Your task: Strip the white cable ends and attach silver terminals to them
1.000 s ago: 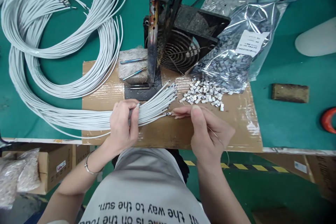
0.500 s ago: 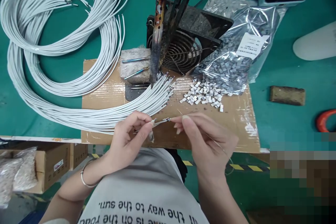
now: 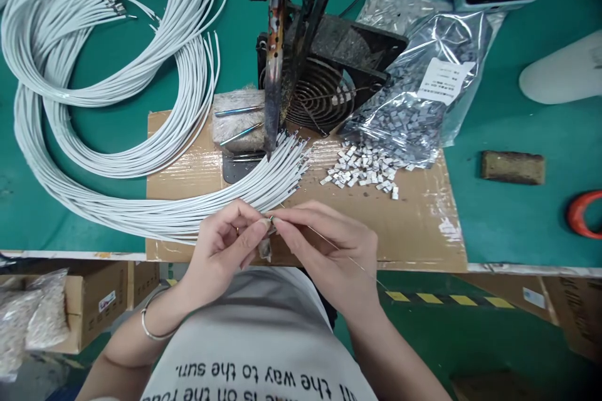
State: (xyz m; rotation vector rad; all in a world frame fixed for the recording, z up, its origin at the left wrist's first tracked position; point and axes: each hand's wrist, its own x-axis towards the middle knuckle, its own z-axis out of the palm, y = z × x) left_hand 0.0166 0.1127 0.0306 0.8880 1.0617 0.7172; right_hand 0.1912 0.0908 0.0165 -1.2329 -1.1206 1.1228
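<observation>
My left hand [image 3: 226, 244] and my right hand [image 3: 329, 250] meet fingertip to fingertip over the front of a cardboard sheet [image 3: 423, 225]. Both pinch the stripped end of one white wire at about the middle of the sheet's front edge. A thin solder wire [image 3: 348, 257] runs from my right fingers back over that hand. Just beyond my hands lies a fanned bundle of white wires [image 3: 188, 207], its stripped ends pointing up right toward a soldering iron tip [image 3: 271, 119]. A pile of small metal terminals [image 3: 364, 170] lies to the right of the wire ends.
Large coils of white wire [image 3: 108, 62] cover the green table at left. A black fan [image 3: 329, 81] stands behind the iron. A clear bag of terminals [image 3: 423, 100] lies at right, with a brown block [image 3: 512, 166] and red tape roll [image 3: 586, 213] further right. Cardboard boxes [image 3: 94, 301] sit below the table.
My left hand left the wire bundle and drew one wire toward me. My right hand moved left to meet it, so both now pinch the wire's end together.
</observation>
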